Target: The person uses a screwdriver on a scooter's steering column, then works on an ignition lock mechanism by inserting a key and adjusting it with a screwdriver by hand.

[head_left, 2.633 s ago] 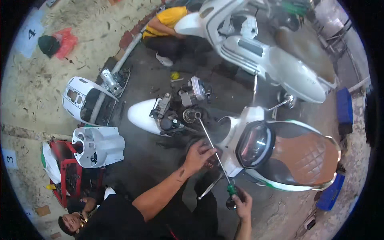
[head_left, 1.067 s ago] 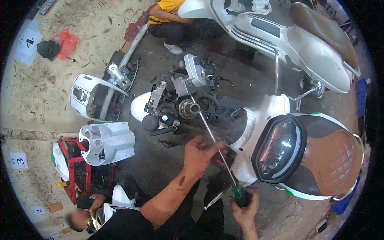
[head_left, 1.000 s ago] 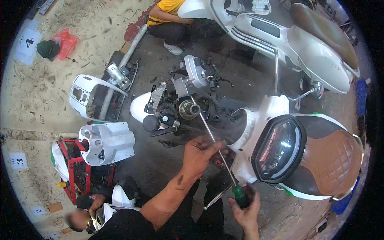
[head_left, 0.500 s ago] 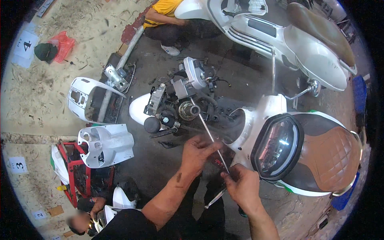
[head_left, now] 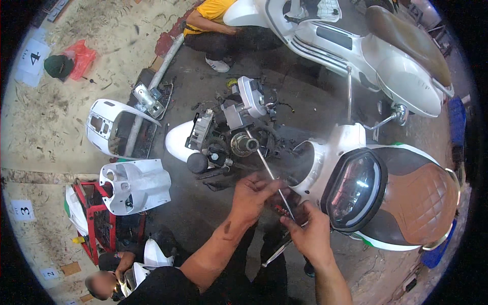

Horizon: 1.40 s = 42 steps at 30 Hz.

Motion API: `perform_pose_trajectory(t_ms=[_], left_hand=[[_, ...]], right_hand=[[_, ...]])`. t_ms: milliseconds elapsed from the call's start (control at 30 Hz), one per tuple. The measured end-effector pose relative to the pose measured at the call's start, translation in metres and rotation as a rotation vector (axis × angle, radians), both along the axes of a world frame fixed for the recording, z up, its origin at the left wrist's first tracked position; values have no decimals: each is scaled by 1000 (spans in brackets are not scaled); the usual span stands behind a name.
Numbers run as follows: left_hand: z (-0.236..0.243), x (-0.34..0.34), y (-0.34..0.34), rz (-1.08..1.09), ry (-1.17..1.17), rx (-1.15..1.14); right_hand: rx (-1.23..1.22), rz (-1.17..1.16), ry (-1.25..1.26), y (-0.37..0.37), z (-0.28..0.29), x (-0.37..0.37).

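"First, where was the slim silver metal rod (head_left: pixel 269 170) relative to your hands?"

"It lay diagonally in front of you. Its upper part ran alongside the round metal collar (head_left: pixel 245 144) of the stripped scooter front; whether it passed through or behind that part, you could not tell from this view. Its lower part descended toward your right."

"And how did your left hand (head_left: pixel 250 195) stand?"

"Your left hand pinched the rod at mid-length, thumb against fingers."

"Your right hand (head_left: pixel 309 231)?"

"Your right hand grasped the rod's lower portion between thumb and curled fingers, which concealed the end."

"Which parts adjoined your working area?"

"To your right was the black-framed, many-sided headlamp (head_left: pixel 354 189), ahead of a brown quilted seat (head_left: pixel 421 203). Left of the collar sat a smooth white fender (head_left: pixel 180 141); farther left, a white moulded panel (head_left: pixel 134 187) rested near a red metal frame (head_left: pixel 94 218). Beyond, a person in a yellow top (head_left: pixel 208 15) sat beside another white scooter (head_left: pixel 406 91)."
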<state>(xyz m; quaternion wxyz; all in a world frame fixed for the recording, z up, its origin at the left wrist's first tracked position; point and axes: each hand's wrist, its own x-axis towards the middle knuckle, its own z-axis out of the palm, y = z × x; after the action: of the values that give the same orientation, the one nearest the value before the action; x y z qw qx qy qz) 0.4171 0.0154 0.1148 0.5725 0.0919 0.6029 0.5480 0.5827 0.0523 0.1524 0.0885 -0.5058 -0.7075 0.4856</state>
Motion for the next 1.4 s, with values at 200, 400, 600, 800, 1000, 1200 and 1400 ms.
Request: perform_pose_trajectory(t_ms=[200, 400, 600, 800, 1000, 1200, 1400], left_hand=[[2, -2, 3, 91, -390, 264], [-7, -2, 4, 11, 4, 44], [8, 4, 11, 172, -360, 268], [3, 4, 3, -1, 8, 8], [4, 2, 2, 139, -322, 181], [-7, -1, -2, -10, -83, 31], [-7, -4, -4, 44, -181, 141]], right_hand=[[-268, 17, 157, 7, -11, 8], [-112, -68, 35, 6, 2, 2], [55, -120, 61, 5, -1, -4], [312, -20, 119, 7, -7, -10], [49, 170, -23, 17, 3, -14], [24, 50, 5, 25, 13, -27], [333, -124, 260, 64, -7, -78]])
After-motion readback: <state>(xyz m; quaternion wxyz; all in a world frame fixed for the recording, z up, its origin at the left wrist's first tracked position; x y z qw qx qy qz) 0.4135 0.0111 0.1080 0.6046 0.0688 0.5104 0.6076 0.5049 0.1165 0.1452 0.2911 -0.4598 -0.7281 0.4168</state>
